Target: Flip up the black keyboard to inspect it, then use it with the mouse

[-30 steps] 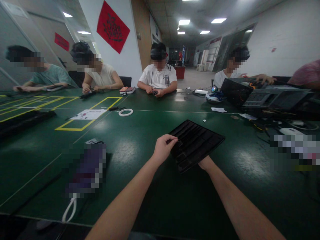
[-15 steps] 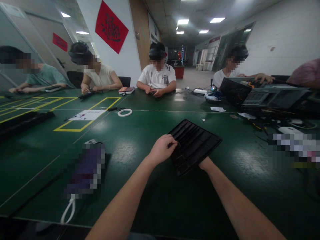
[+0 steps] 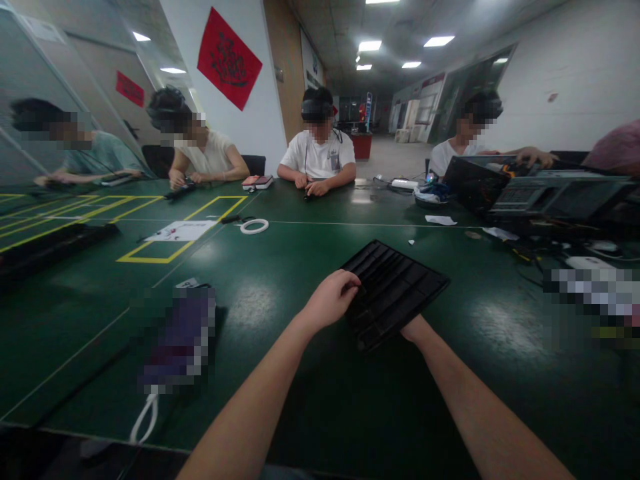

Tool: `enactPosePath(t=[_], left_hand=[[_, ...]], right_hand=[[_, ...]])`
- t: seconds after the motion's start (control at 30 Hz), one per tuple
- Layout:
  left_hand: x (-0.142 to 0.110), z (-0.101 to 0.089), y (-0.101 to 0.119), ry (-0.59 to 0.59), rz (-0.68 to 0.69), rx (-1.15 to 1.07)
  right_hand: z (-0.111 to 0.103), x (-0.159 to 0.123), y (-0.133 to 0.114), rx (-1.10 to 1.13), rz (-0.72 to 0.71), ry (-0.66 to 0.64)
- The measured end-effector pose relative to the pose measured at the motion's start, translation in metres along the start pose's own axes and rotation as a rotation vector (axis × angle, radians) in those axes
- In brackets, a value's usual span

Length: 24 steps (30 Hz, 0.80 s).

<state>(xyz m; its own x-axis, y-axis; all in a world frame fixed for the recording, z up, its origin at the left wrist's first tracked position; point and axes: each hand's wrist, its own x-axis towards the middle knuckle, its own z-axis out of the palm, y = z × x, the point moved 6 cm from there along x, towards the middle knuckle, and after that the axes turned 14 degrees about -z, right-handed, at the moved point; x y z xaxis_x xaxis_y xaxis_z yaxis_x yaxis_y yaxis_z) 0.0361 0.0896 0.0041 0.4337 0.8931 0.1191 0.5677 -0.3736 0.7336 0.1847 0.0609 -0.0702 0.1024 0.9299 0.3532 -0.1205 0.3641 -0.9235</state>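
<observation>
A black ribbed tray [image 3: 395,287] with several long slots is tilted up off the green table [image 3: 280,293], just in front of me. My left hand [image 3: 330,301] is closed on its near left edge, thumb on top. My right hand [image 3: 414,329] sits under the tray's near right corner; only the wrist and heel of the hand show, the fingers are hidden beneath the tray.
A blurred dark object with a white cord [image 3: 175,340] lies at my left. A white ring [image 3: 254,226] and a paper sheet [image 3: 180,231] in a yellow taped box are farther off. Open computer cases [image 3: 540,193] and cables crowd the right. Several people sit around the table.
The tray and both hands have hardly moved; the view has shifted slightly to the right and back.
</observation>
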Motion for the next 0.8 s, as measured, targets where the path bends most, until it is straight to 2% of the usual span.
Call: enactPosePath(t=[0.13, 0.3, 0.43, 0.6, 0.7, 0.8], left_hand=[[0.0, -0.003, -0.002, 0.031, -0.037, 0.015], [-0.001, 0.0, -0.002, -0.025, 0.006, -0.05], [0.0, -0.003, -0.004, 0.02, -0.027, -0.007], [-0.001, -0.004, -0.001, -0.028, 0.012, 0.015], [0.001, -0.001, -0.008, -0.048, -0.04, -0.105], [0.006, 0.005, -0.021, -0.06, -0.188, -0.383]], right_hand=[[-0.001, 0.0, 0.004, 0.01, -0.006, -0.002], [-0.001, -0.001, 0.003, 0.015, 0.035, 0.016], [-0.001, 0.0, 0.0, -0.003, 0.005, -0.023], [-0.003, -0.001, 0.002, -0.018, 0.001, -0.042], [0.001, -0.001, -0.004, -0.004, 0.016, -0.058], [0.002, -0.001, -0.011, -0.034, 0.014, -0.065]])
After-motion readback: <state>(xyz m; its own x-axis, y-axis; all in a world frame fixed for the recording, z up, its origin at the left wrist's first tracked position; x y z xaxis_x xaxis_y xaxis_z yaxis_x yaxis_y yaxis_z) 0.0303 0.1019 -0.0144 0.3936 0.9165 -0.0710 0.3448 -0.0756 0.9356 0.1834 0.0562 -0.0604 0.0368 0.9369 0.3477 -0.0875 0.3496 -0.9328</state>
